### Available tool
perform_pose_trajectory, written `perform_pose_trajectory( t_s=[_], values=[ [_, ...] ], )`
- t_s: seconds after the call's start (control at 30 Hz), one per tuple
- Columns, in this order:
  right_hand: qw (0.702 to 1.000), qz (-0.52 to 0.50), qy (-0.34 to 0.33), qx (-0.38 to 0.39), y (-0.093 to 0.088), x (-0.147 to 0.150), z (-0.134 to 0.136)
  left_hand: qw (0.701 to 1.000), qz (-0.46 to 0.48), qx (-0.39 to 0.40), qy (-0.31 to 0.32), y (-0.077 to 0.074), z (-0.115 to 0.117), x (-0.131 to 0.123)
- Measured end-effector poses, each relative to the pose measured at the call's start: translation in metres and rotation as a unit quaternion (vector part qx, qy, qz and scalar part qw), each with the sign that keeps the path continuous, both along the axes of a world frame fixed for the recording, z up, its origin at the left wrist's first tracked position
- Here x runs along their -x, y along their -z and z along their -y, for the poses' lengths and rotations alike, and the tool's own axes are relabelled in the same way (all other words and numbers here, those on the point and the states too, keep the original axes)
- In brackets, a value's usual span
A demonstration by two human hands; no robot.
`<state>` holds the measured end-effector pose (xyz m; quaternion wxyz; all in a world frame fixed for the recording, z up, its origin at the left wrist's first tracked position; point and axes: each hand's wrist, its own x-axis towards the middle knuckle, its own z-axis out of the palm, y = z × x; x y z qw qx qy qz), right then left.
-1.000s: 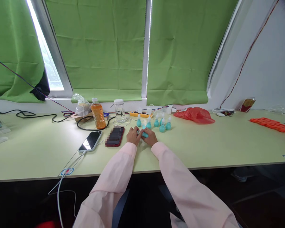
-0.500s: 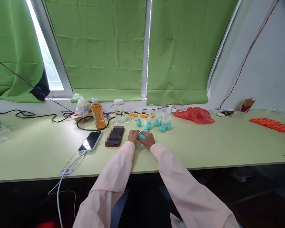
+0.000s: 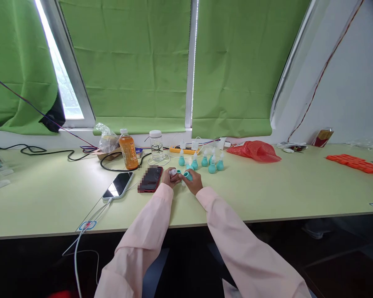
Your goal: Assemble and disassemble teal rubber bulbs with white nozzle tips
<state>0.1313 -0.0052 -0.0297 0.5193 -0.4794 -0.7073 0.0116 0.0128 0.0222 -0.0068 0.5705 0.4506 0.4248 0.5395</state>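
Note:
My left hand [image 3: 169, 179] is closed round a whitish translucent nozzle piece [image 3: 173, 171]. A small teal ring-like part [image 3: 179, 171] shows at its fingertips; I cannot tell whether it belongs to that piece. In my right hand [image 3: 195, 183] is a teal squeeze bulb [image 3: 188, 176], its open mouth tilted up and toward the left hand. The two hands are close together just above the table. Behind them stand several teal bulbs [image 3: 211, 167] with clear pointed nozzles. One more teal bulb [image 3: 189, 167] is partly hidden behind the fingers.
A dark red phone [image 3: 151, 179] lies left of my left hand, with a white-edged phone [image 3: 118, 185] on a cable beyond it. Behind stand an orange drink bottle [image 3: 128, 150] and a lidded clear jar [image 3: 156, 145]. A red plastic bag [image 3: 255, 150] lies right.
The hands were together round one teal piece. Now they are slightly apart, the whitish nozzle piece showing in the left and the bulb's open mouth in the right.

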Motion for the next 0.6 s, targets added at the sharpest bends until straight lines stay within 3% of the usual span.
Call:
perform_pose_trajectory(
  t_s=[0.17, 0.33, 0.43, 0.6],
  values=[
    [0.992, -0.110, 0.061, 0.010, -0.003, -0.009, -0.006, 0.982, -0.129, -0.036, -0.133, -0.007, 0.001, 0.008],
    [0.975, -0.181, 0.117, 0.044, 0.003, -0.016, -0.022, 0.917, -0.287, -0.099, -0.259, -0.009, 0.005, 0.013],
    [0.968, -0.197, 0.140, 0.061, 0.007, -0.020, -0.031, 0.872, -0.396, -0.131, -0.258, -0.005, 0.007, 0.013],
    [0.966, -0.192, 0.154, 0.085, 0.012, -0.023, -0.037, 0.805, -0.541, -0.144, -0.196, 0.005, 0.005, 0.011]
  ],
)
